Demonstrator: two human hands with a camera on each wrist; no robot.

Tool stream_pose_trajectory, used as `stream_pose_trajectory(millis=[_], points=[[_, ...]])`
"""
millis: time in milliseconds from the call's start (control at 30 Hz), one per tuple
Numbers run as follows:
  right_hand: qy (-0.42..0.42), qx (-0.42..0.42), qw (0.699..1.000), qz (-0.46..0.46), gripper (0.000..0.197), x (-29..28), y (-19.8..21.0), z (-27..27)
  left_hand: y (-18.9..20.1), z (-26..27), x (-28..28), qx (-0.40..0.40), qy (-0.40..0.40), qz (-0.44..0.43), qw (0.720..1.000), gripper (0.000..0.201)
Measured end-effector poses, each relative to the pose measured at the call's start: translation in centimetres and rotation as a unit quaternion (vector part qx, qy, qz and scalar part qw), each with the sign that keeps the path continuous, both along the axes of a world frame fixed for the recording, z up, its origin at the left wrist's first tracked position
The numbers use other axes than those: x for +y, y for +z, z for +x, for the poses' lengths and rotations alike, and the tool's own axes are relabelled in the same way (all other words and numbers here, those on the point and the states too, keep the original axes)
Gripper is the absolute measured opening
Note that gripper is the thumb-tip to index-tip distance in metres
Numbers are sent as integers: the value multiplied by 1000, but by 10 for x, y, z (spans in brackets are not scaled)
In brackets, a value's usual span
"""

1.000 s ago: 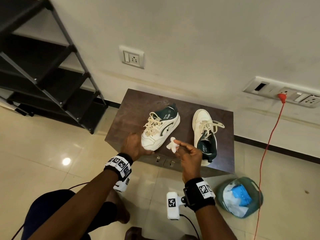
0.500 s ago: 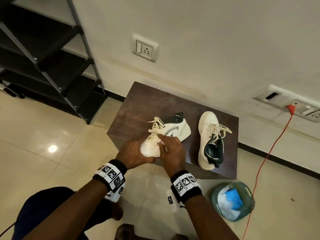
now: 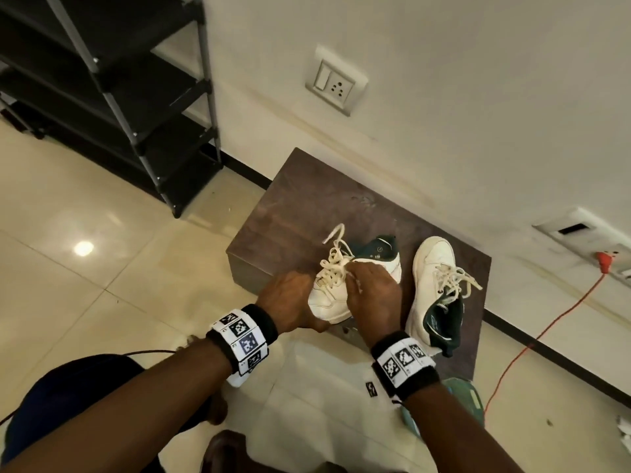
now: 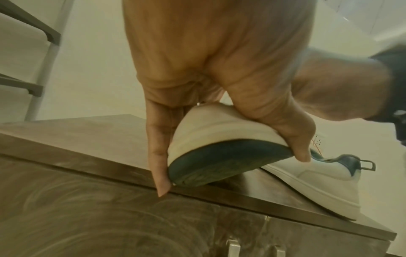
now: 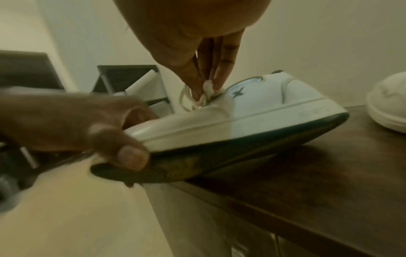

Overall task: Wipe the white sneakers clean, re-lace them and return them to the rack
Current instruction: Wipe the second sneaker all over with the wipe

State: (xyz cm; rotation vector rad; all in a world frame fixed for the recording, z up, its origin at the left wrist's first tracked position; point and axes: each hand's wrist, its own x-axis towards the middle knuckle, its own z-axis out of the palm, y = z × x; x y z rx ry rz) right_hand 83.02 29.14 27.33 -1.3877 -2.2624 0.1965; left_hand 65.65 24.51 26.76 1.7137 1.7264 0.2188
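Now left hand (image 3: 290, 302) gripping sneaker (image 3: 329, 297) toe past cabinet (image 3: 300, 213) edge, right hand (image 3: 372, 295) fingers (image 5: 226, 57) apparently pinching a wipe (image 5: 208, 88).

sneakers (image 3: 433, 268): white, dark green lining | cabinet (image 3: 307, 206): dark brown woodgrain | rack (image 3: 136, 97): black | cable (image 3: 546, 329): orange

Head view bright, lamp glare on floor tiles (image 3: 83, 248); wrist views dim, yellowish, motion-blurred, edges warped.
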Motion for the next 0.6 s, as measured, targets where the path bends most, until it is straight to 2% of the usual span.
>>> stream_pose_trajectory(millis=[67, 200, 267, 367, 400, 500, 533, 600], points=[[28, -1, 1000, -1, 13, -5, -2, 6, 3, -2, 4, 0, -1, -10, 1000, 59], [-64, 94, 994, -3, 15, 26, -1, 28, 4, -7, 4, -8, 5, -16, 1000, 56], [-37, 80, 996, -1, 13, 15, -1, 18, 5, -6, 5, -13, 6, -18, 1000, 54], [60, 5, 998, -30, 10, -25, -2, -1, 9, -4, 8, -14, -6, -27, 1000, 53], [61, 4, 997, -39, 13, -24, 0, 0, 9, -3, 8, -14, -8, -30, 999, 53], [-46, 70, 996, -30, 16, 16, 6, 16, 8, -4, 8, -10, 1, -26, 1000, 54], [-79, 73, 994, -27, 17, 29, 9, 22, 8, -4, 7, -9, 2, -29, 1000, 54], [-96, 45, 994, -35, 18, 33, 9, 23, 8, -4, 6, -8, 6, -31, 999, 57]])
